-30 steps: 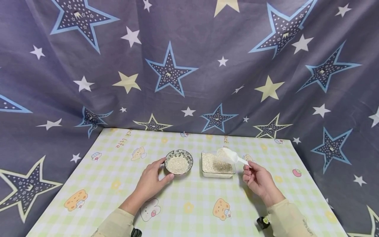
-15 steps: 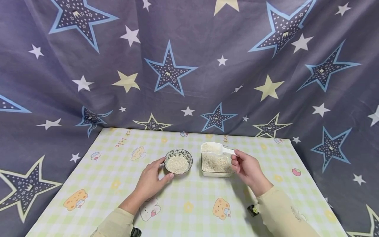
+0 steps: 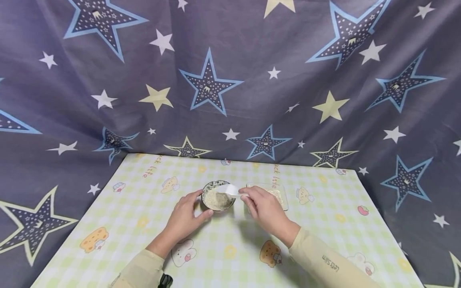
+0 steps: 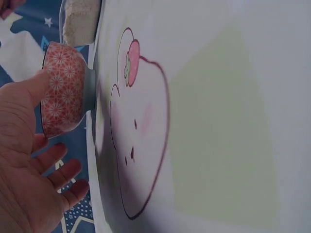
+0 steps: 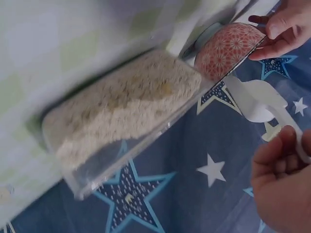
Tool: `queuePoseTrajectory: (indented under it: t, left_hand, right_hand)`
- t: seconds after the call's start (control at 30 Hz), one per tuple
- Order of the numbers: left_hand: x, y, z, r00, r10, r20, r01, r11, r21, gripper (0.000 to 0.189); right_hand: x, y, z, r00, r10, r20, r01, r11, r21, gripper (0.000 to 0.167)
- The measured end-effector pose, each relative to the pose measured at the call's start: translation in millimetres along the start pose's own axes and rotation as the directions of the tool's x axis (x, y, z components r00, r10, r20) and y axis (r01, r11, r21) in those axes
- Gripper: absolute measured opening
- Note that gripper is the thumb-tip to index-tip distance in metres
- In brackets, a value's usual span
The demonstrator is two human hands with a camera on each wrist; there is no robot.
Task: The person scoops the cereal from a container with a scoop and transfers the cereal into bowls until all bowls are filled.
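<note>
A small bowl [image 3: 212, 185] stands on the table holding pale, flaky grain. Its outside shows a red floral pattern in the left wrist view. My left hand [image 3: 183, 218] steadies the bowl's left side, thumb near its front and forefinger at the far rim; the other fingers are spread in the left wrist view. My right hand [image 3: 268, 210] pinches the handle of a white scoop [image 3: 228, 189], which is tilted over the bowl's right side with grain below its mouth. Beside the bowl, a clear rectangular container [image 5: 146, 138] holds more grain [image 5: 141, 97], partly hidden by the right hand in the head view.
A green-and-white checked cloth with cartoon prints covers the table [image 3: 140, 200]. Behind it and at both sides hangs a dark curtain [image 3: 252, 100] with stars. The container stands just right of the bowl, under the right hand and forearm.
My right hand has carried the loaded scoop left from the container to the bowl and tipped it over the bowl. The left hand and bowl have stayed in place.
</note>
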State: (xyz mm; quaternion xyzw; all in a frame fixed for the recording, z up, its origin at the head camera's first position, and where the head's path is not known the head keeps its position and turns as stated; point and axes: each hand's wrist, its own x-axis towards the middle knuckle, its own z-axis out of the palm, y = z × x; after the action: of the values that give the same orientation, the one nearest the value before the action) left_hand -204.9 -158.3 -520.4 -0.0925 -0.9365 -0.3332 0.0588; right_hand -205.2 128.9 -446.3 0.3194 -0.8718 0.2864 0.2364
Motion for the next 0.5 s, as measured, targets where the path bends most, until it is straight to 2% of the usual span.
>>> queuePoseTrajectory:
  t: [0.03,0.07,0.1,0.13,0.17,0.2,0.23,0.27,0.33,0.37,0.4,0.43,0.5]
  left_hand:
    - [1.2,0.6,0.0,1.000,0.006,-0.001,-0.006,1.000,0.001,0.089]
    - [2.9,1.0,0.3,1.000,0.012,0.000,-0.012,1.000,0.003,0.092]
    - [4.9,2.1,0.4,1.000,0.023,0.001,-0.023,1.000,0.006,0.095]
    - [7.3,3.5,0.5,0.999,0.034,0.007,-0.034,0.999,0.007,0.098]
    - [10.1,5.0,0.7,0.999,0.044,0.015,-0.044,0.999,0.009,0.101]
    - [13.5,6.8,1.1,0.998,0.055,0.023,-0.055,0.998,0.012,0.105]
    - [17.1,8.8,1.4,0.997,0.068,0.032,-0.068,0.998,0.016,0.108]
    - [20.9,10.8,1.7,0.996,0.080,0.043,-0.081,0.996,0.021,0.111]
    - [28.1,14.6,2.0,0.992,0.103,0.068,-0.105,0.994,0.031,0.116]
    - [31.3,16.0,2.4,0.990,0.113,0.079,-0.117,0.992,0.040,0.118]
    - [34.3,17.4,2.5,0.988,0.123,0.090,-0.128,0.990,0.050,0.120]
    - [36.8,18.5,2.5,0.986,0.131,0.103,-0.138,0.989,0.060,0.121]
    - [40.7,19.5,2.8,0.982,0.139,0.126,-0.150,0.986,0.079,0.124]
  right_hand:
    - [-1.4,-1,-2,0.999,-0.036,-0.023,0.036,0.999,-0.025,0.019]
    - [-2.6,-1,-5,0.999,-0.030,-0.042,0.029,0.999,-0.018,0.020]
    - [-3.2,0,-9,0.998,0.010,-0.060,-0.009,1.000,0.015,0.020]
    - [-3.8,2,-12,0.993,0.096,-0.067,-0.090,0.993,0.081,0.019]
    - [-4.0,5,-17,0.975,0.214,-0.055,-0.201,0.963,0.181,0.020]
    - [-3.8,9,-22,0.937,0.349,-0.028,-0.324,0.895,0.306,0.021]
    - [-4.0,13,-28,0.877,0.481,0.013,-0.439,0.789,0.430,0.023]
    - [-4.7,18,-34,0.804,0.591,0.063,-0.524,0.655,0.544,0.025]
    - [-8.1,31,-47,0.658,0.735,0.165,-0.597,0.376,0.709,0.028]
    - [-10.9,37,-54,0.600,0.772,0.210,-0.604,0.264,0.752,0.028]
    - [-14.7,43,-61,0.559,0.793,0.241,-0.601,0.187,0.777,0.027]
    - [-19.6,49,-67,0.531,0.805,0.264,-0.599,0.136,0.789,0.026]
    - [-30.2,60,-77,0.495,0.819,0.289,-0.593,0.075,0.802,0.022]
